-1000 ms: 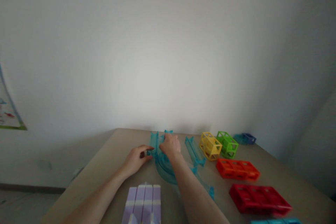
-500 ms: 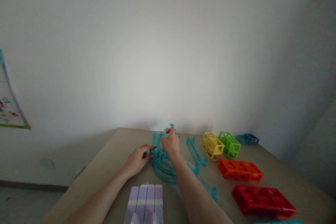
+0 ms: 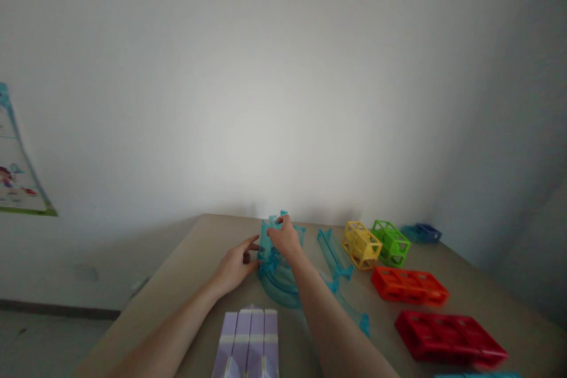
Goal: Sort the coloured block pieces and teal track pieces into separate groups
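Note:
A pile of clear teal plastic track pieces [image 3: 277, 283] lies on the beige table [image 3: 190, 271], some curved, some straight. My right hand [image 3: 283, 239] is closed on the upper end of one teal piece near the back of the pile and holds it tilted up. My left hand [image 3: 237, 263] rests at the pile's left side with its fingertips touching a teal piece; the fingers are bent around it.
A straight teal track [image 3: 333, 251] lies right of the pile. Further right stand a yellow cage block [image 3: 361, 244], a green one [image 3: 392, 241], an orange frame [image 3: 410, 286], a red frame [image 3: 449, 339] and a blue piece [image 3: 423, 231]. Lilac strips [image 3: 250, 345] lie at the near edge.
My right hand has lifted a teal piece and drawn it slightly left. My left hand has crept forward to the pile. The view has shifted a little.

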